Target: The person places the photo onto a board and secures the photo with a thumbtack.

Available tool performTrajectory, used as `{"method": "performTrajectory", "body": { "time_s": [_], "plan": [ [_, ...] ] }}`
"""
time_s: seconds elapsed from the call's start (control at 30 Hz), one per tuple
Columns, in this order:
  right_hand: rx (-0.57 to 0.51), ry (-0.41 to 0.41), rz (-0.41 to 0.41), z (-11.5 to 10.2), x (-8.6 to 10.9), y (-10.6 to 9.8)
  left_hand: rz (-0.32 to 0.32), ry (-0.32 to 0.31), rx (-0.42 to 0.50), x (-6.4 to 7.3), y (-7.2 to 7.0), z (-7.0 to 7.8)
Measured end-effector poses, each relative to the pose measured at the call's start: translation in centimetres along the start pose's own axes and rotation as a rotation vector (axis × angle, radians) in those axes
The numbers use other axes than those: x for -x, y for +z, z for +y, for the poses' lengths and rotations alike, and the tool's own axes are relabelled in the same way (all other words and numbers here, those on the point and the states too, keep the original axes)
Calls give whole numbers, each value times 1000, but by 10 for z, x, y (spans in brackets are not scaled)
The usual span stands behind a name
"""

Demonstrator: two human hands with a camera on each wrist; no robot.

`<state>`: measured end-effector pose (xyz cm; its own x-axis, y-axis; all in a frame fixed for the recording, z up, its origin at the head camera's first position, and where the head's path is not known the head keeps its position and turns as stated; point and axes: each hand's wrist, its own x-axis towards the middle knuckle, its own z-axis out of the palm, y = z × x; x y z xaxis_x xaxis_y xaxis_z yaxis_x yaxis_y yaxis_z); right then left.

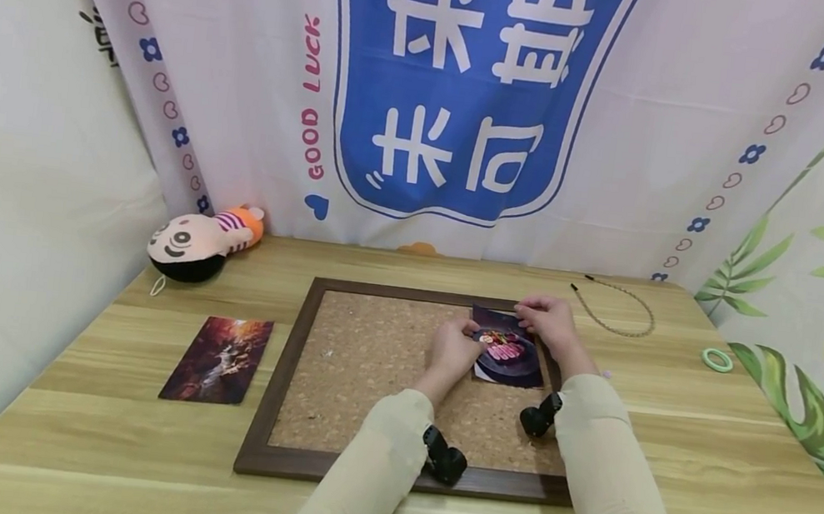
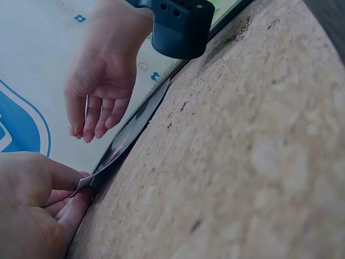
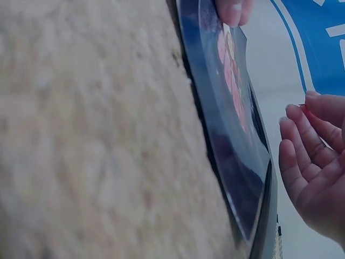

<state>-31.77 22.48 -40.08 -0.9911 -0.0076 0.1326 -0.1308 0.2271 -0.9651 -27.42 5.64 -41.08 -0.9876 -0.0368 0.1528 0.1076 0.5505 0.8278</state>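
A food photo card (image 1: 509, 372) lies over the upper right part of a brown-framed corkboard (image 1: 362, 369). My left hand (image 1: 453, 349) pinches the card's left edge between thumb and fingers; in the left wrist view, that edge of the card (image 2: 116, 154) is bent up from the cork. Near the card's top right corner, my right hand (image 1: 552, 322) holds a tiny red pushpin (image 3: 305, 108) between thumb and index finger, its other fingers loosely curled. In the right wrist view the right hand (image 3: 318, 151) is apart from the card.
A second dark red picture card (image 1: 220, 361) lies on the table left of the board. A plush doll (image 1: 202, 243) lies at the back left. On the right are a thin braided headband (image 1: 619, 331) and a pale green ring (image 1: 716, 360). A printed curtain (image 1: 247, 106) hangs behind.
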Motion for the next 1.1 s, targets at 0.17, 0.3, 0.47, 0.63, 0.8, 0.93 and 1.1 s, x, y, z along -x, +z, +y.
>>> {"method": "performTrajectory", "body": {
  "time_s": [0.17, 0.3, 0.47, 0.63, 0.8, 0.93, 1.1],
  "plan": [
    [85, 59, -2, -10, 7, 7, 18, 43, 21, 1, 2, 2],
    [101, 112, -16, -9, 8, 10, 27, 50, -1, 2, 2, 2],
    [159, 106, 10, 2, 6, 12, 21, 28, -28, 2, 1, 3],
    [193, 76, 18, 4, 7, 13, -2, -21, -74, 2, -1, 3],
    [223, 67, 28, 3, 7, 14, 0, -9, -137, 4, -3, 4],
    [237, 65, 39, 3, 6, 15, 14, 12, -193, 4, -2, 3],
    [232, 50, 51, 4, 7, 16, 33, 68, -280, 3, -2, 2]
  ]
}}
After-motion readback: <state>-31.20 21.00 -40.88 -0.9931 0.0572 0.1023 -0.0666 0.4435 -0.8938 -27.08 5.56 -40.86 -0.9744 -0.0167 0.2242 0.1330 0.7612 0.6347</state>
